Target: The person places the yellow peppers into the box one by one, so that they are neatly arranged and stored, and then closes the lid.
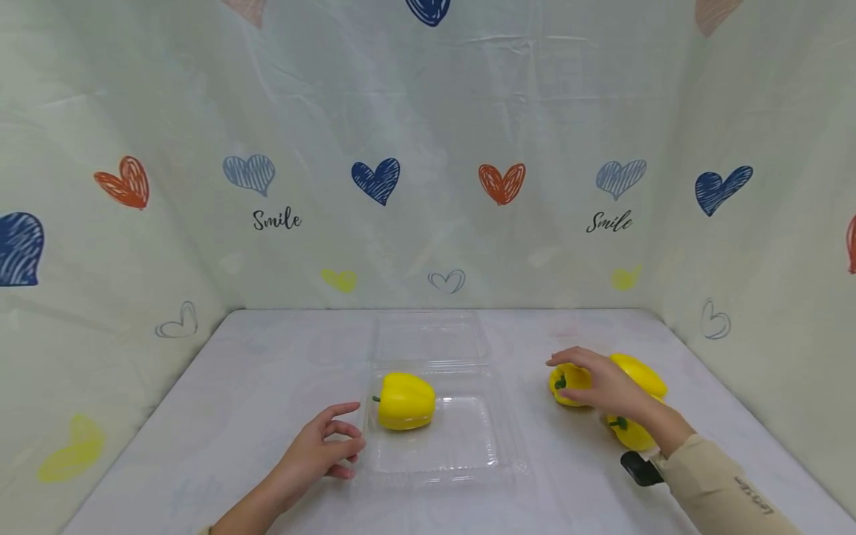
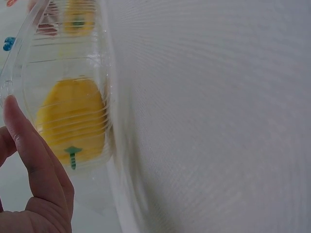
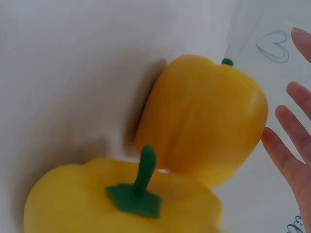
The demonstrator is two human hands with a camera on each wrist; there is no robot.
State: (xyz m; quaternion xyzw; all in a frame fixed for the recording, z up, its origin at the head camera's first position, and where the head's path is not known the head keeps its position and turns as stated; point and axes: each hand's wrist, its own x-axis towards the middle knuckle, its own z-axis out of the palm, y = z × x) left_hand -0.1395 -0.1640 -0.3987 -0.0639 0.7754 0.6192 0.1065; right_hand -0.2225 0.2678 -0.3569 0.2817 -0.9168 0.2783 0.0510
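Observation:
A yellow bell pepper with a green stem lies on its side in the left part of a clear plastic container, whose lid is folded back. My left hand is beside the container's left edge, fingers loosely bent; in the left wrist view a fingertip appears at its rim. To the right, my right hand reaches over another yellow bell pepper, fingers spread and not wrapped round it. In the right wrist view one fingertip is at a pepper's side; contact is hard to tell.
Two more yellow bell peppers lie close by on the right, one behind my right hand and one under the wrist. The open lid lies flat behind the container. Heart-printed curtains enclose the white table.

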